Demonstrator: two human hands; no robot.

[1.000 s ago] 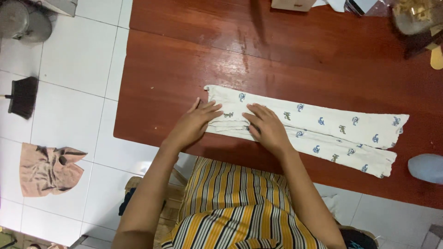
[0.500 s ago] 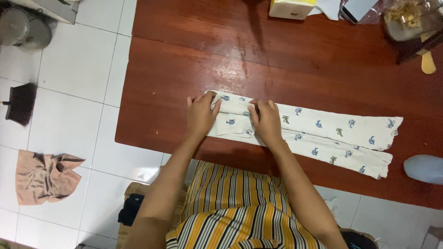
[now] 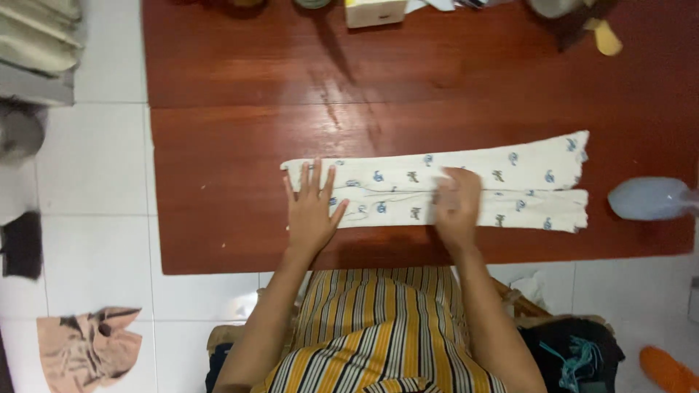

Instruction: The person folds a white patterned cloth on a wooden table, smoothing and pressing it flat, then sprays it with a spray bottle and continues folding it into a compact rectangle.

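Note:
A long cream cloth (image 3: 510, 185) with small blue prints lies folded lengthwise on the red-brown wooden table (image 3: 240, 138). My left hand (image 3: 313, 207) rests flat on the cloth's left end, fingers spread. My right hand (image 3: 457, 204) presses on the cloth near its middle and is blurred by motion. Neither hand grips anything.
A pale blue object (image 3: 652, 198) sits at the table's right edge. A small cream box (image 3: 375, 11) and other items stand along the far edge. On the white tiled floor lie a peach cloth (image 3: 91, 349), a dark bag (image 3: 575, 349) and an orange thing (image 3: 670, 367).
The cloth now lies straight across the table. My right hand has slid to the right along it, and my left hand has flattened on the left end.

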